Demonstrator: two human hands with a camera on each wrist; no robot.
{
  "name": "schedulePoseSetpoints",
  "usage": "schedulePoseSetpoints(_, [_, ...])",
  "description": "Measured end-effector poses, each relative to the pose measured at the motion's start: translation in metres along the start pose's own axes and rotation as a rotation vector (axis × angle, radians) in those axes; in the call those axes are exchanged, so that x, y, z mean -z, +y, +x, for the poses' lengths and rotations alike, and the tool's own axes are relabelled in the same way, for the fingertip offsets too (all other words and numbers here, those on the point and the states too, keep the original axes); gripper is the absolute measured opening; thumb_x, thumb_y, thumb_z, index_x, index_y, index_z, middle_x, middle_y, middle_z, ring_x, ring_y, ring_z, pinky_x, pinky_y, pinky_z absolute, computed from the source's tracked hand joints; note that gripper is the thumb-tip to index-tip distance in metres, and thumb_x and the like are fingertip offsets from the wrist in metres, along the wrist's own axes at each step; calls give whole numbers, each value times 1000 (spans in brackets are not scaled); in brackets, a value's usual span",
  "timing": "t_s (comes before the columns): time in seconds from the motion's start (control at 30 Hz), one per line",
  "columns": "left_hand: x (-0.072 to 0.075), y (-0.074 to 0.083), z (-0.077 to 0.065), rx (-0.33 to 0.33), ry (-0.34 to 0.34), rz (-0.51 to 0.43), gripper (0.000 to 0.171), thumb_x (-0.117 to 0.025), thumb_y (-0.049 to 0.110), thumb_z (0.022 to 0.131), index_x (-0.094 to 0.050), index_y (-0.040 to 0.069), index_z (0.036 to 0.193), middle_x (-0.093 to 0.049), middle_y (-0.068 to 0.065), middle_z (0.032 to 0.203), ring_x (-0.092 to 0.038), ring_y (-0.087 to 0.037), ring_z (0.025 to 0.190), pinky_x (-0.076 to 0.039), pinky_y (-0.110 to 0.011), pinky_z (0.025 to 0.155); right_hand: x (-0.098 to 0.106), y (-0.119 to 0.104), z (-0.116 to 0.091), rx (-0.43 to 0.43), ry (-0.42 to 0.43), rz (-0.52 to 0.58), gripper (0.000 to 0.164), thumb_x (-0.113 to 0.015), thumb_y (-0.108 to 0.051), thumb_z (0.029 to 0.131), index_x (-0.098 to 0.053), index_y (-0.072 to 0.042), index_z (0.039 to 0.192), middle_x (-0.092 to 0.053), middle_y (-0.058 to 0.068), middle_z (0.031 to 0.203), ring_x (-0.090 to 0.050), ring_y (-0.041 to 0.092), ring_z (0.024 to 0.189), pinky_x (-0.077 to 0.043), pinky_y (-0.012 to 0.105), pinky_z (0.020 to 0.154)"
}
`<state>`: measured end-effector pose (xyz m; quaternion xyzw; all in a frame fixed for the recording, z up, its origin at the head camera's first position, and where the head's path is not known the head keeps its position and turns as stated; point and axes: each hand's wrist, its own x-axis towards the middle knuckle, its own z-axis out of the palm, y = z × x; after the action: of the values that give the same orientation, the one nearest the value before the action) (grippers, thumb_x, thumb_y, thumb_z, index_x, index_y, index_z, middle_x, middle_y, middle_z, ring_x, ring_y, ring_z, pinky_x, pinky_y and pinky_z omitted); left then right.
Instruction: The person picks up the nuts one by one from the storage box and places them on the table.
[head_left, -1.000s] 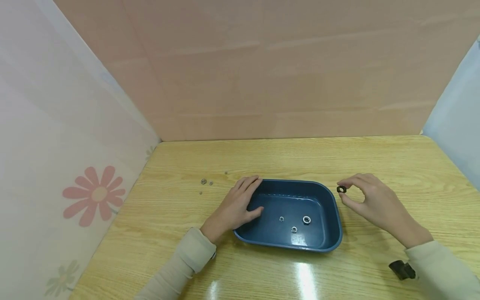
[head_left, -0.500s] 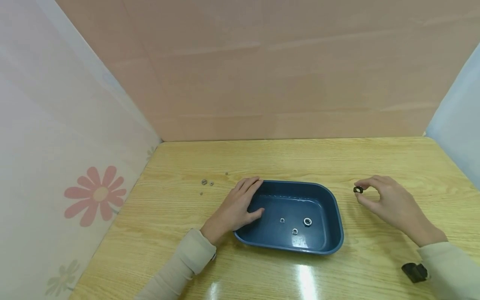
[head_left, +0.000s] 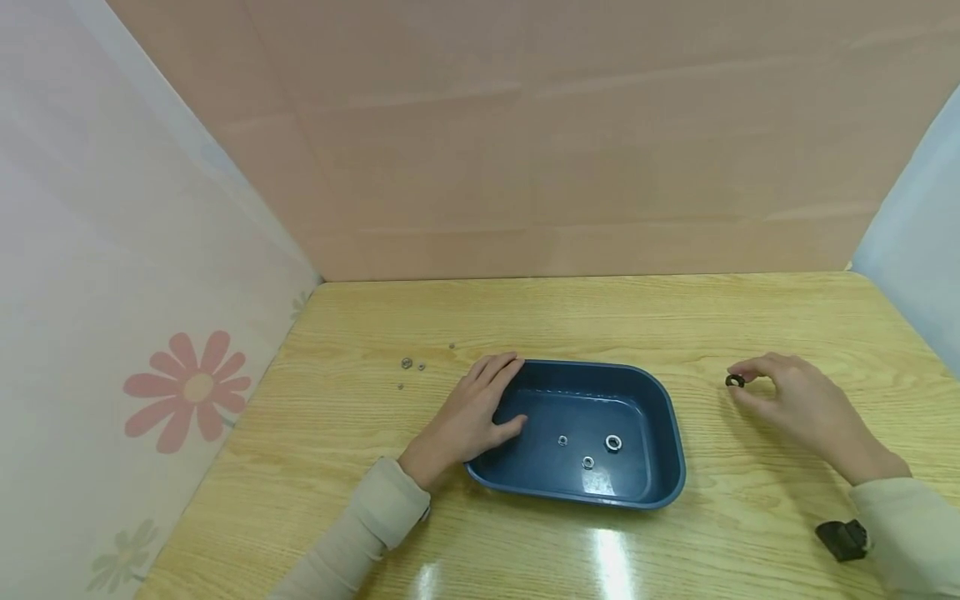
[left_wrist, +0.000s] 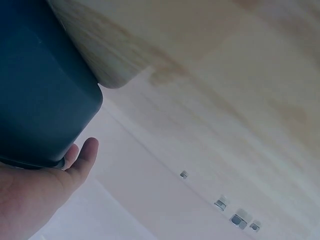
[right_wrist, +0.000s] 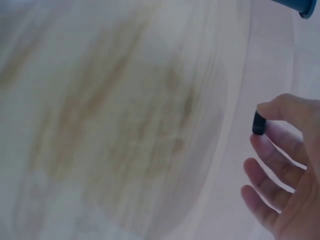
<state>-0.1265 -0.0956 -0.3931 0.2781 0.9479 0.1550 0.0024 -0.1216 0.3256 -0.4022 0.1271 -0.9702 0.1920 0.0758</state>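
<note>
Pinching black nut [right_wrist: 259, 123], right fingers [right_wrist: 274, 156], near tray [head_left: 577, 412]

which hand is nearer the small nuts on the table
Left. The left hand, on the tray's left rim, is right of the nuts; the right hand, pinching a black nut, is past the tray's right side.

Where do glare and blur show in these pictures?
Head view: bright glare streaks mark the pale yellow wooden table near the dark blue rectangular tray, whose floor also shines. Left wrist view: dim and hazy, with soft wood grain. Right wrist view: table smeared and blurry, the small black ring sharper-edged.
</note>
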Motion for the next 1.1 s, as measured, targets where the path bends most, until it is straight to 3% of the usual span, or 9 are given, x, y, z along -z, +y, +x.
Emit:
schedulePoseSetpoints(0.3, [-1,-1,1,3,1,4,77,-68,39,92,-32,14,155,-32,-2,160,-33,-22,145,-33,-44,119,3,9,2,-21,-108,-15,32,-73,-20,89,-70,1,112,-71,18,99,-66,41,87,-52,50,62])
schedulePoseSetpoints(0.53, [0,0,2,8,-1,7,77,-69,39,91,-32,14,155,-32,-2,160,-32,-21,145,-32,-43,120,0,12,3,3,-132,-17,31,-74,-16,87,-70,4,110,-72,18,94,-68,35,82,-54,50,65])
schedulePoseSetpoints(1.1, [0,-1,3,6,0,9,77,-68,39,91,-33,13,155,-33,-3,160,-33,-22,145,-33,-43,119,-3,17,4,5,-166,-9,29,-74,-14,87,-70,3,111,-72,19,95,-67,37,86,-54,54,70])
